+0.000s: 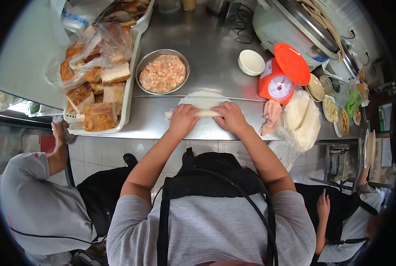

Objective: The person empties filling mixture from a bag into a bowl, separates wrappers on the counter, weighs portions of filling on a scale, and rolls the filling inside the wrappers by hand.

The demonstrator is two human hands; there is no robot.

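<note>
Left hand (184, 120) and right hand (230, 117) curled over pale rolling pin (205, 113), set at near edge of dough sheet (204, 98) on worktop (211, 57); rolling-out apparently under way, even forward pressure called for.

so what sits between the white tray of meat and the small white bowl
The metal bowl of mince, as the head view shows.

I'm seeing bare steel counter (213, 53) running between metal bowl (162, 52) and white bowl (252, 62); the left hand (183, 119), right hand (230, 116) and flattened dough (203, 96) are closing its near end. The meat tray (133, 75) is blocking leftward; red scale (283, 71) and bagged dough (301, 116) are blocking rightward.
</note>
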